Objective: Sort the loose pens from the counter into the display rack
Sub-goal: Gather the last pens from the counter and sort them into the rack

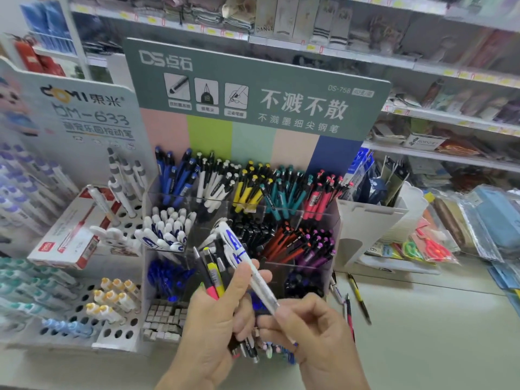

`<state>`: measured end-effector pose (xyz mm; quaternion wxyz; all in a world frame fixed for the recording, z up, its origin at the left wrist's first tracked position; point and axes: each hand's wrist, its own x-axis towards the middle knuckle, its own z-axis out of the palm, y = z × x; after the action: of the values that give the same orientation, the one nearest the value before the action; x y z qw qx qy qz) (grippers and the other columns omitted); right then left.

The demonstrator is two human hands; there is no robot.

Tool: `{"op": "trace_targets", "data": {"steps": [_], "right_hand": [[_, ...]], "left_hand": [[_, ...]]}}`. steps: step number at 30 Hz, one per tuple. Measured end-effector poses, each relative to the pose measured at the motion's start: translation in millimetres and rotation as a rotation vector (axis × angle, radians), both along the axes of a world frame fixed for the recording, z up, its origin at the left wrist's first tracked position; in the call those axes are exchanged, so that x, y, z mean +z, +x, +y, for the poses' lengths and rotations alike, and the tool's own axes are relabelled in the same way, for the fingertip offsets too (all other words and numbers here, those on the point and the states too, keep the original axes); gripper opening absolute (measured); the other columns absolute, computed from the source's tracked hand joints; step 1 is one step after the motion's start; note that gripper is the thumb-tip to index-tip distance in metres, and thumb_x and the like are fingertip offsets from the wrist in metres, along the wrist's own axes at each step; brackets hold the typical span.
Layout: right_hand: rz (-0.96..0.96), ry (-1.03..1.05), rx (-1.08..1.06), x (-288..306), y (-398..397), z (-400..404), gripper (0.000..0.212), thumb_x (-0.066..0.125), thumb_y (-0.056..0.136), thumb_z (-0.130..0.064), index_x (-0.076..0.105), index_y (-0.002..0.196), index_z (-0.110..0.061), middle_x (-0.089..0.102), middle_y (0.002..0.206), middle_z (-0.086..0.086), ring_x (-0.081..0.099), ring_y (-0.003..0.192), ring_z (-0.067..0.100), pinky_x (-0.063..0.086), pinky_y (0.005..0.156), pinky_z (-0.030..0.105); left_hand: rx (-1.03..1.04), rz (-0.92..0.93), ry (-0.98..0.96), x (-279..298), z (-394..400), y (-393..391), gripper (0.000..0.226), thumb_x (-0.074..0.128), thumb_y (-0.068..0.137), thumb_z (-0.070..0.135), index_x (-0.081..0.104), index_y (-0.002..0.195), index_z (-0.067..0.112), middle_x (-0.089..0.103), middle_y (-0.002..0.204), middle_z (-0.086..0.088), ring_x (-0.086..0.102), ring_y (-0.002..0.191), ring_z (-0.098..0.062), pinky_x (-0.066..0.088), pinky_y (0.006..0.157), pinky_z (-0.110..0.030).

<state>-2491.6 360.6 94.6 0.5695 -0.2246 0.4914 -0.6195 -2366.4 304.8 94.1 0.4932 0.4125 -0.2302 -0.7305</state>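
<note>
Pens [216,274] bunched in left hand [213,319]; right hand [306,327] pinches white pen [253,274].

The green header board [253,88] of the pen display rack reads "DS 点石", "不溅不散", "不溅墨细尖钢笔" and "DS-758"; the grey board [84,108] to its left reads "DOMI 東米" and "DM-633"; a white box [266,19] on the upper shelf reads "DANCE"; a red logo on the red-and-white carton [67,235] is too blurred to read.
</note>
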Motion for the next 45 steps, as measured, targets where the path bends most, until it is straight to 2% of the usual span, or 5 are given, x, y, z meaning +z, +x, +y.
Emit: {"op": "trace_targets", "data": {"steps": [11, 16, 24, 38, 45], "right_hand": [[0.532, -0.121, 0.294, 34, -14, -40, 0.031, 0.077, 0.087, -0.032, 0.071, 0.116, -0.022, 0.071, 0.091, 0.001, 0.063, 0.075, 0.012, 0.051, 0.067, 0.021], [0.521, -0.151, 0.57, 49, -9, -51, 0.017, 0.071, 0.093, -0.017, 0.074, 0.11, -0.017, 0.071, 0.086, 0.006, 0.064, 0.067, 0.018, 0.052, 0.059, 0.028], [0.589, -0.091, 0.716, 55, 7, -64, 0.022, 0.073, 0.092, -0.008, 0.073, 0.111, -0.02, 0.072, 0.084, 0.006, 0.068, 0.067, 0.023, 0.057, 0.063, 0.032], [0.639, -0.22, 0.195, 52, 10, -57, 0.021, 0.066, 0.082, -0.02, 0.068, 0.1, -0.009, 0.07, 0.078, 0.011, 0.067, 0.066, 0.023, 0.057, 0.061, 0.027], [0.718, -0.313, -0.068, 19, 52, -34, 0.015, 0.06, 0.092, -0.023, 0.062, 0.099, -0.037, 0.072, 0.09, 0.005, 0.071, 0.07, 0.022, 0.06, 0.065, 0.031]], "left_hand": [[-0.545, -0.376, -0.279, 9, -13, 52, 0.049, 0.077, 0.081, 0.055, 0.075, 0.076, 0.007, 0.055, 0.043, -0.009, 0.036, 0.032, -0.017, 0.031, 0.044, -0.026], [-0.597, -0.435, -0.312, 11, -16, 69, 0.053, 0.078, 0.07, 0.067, 0.077, 0.094, 0.02, 0.061, 0.067, -0.036, 0.04, 0.035, -0.017, 0.029, 0.041, -0.025], [-0.518, -0.447, -0.347, 12, -14, 84, 0.043, 0.074, 0.069, 0.074, 0.077, 0.093, 0.038, 0.059, 0.059, -0.003, 0.045, 0.054, -0.026, 0.031, 0.055, -0.038], [-0.253, -0.452, -0.195, 6, -19, 105, 0.036, 0.069, 0.079, 0.045, 0.076, 0.078, 0.01, 0.056, 0.048, -0.018, 0.039, 0.035, -0.022, 0.037, 0.047, -0.029], [-0.044, -0.446, -0.166, 3, -20, 95, 0.022, 0.066, 0.088, 0.031, 0.076, 0.087, 0.011, 0.051, 0.043, -0.016, 0.039, 0.034, -0.022, 0.038, 0.04, -0.027]]}}
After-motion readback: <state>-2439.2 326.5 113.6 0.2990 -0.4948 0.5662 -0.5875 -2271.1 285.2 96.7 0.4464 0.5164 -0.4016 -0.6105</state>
